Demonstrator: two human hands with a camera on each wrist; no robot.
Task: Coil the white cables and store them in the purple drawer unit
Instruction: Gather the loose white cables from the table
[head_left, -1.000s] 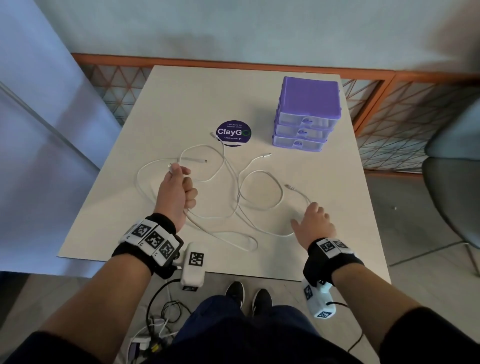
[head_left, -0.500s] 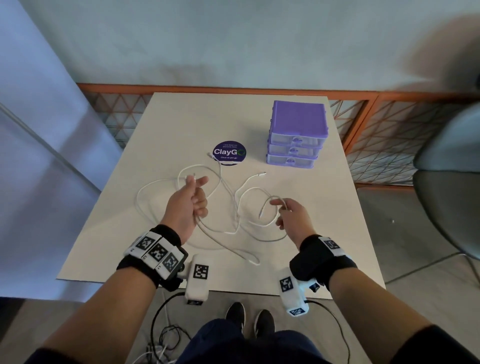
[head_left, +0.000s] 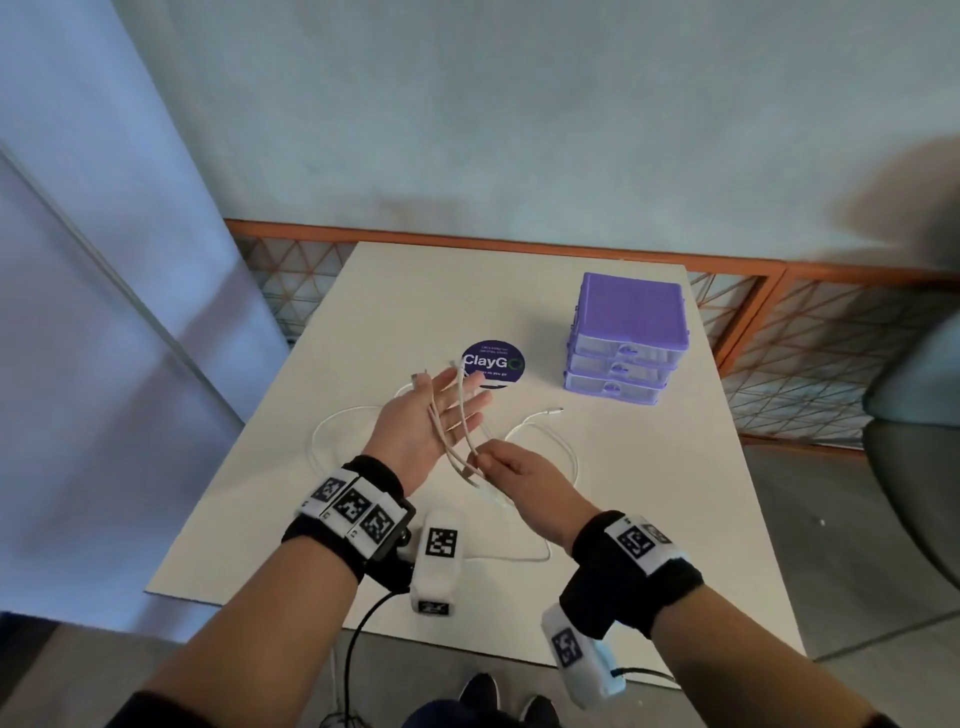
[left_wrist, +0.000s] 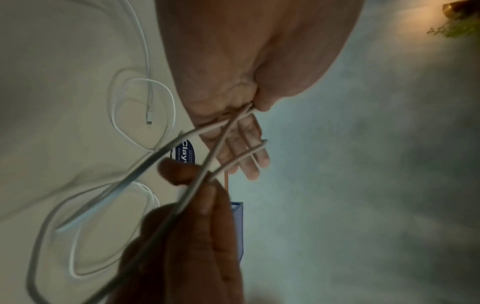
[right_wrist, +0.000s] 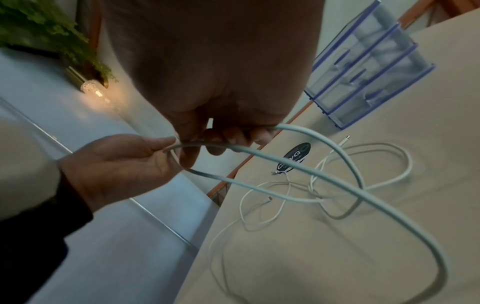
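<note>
One white cable (head_left: 457, 410) runs in strands across my upturned left hand (head_left: 431, 421), above the table (head_left: 675, 519). The fingers are straight, and the thumb pins the cable near its plug end (left_wrist: 249, 109). My right hand (head_left: 519, 473) pinches the same strands just below the left palm, also seen in the right wrist view (right_wrist: 221, 133). From there the cable (right_wrist: 298, 164) hangs down in a loop to the table. Another white cable (head_left: 550, 441) lies loose on the table. The purple drawer unit (head_left: 628, 338) stands at the back right, its three drawers closed.
A round dark "ClayGo" sticker (head_left: 492, 362) lies on the table left of the drawer unit. An orange mesh railing (head_left: 779, 338) runs behind and to the right of the table. A grey chair (head_left: 914, 467) stands at the right.
Both hands rose from the table and came together. The left hand turned palm up and straightened its fingers. The right hand carried the cable across to it.
</note>
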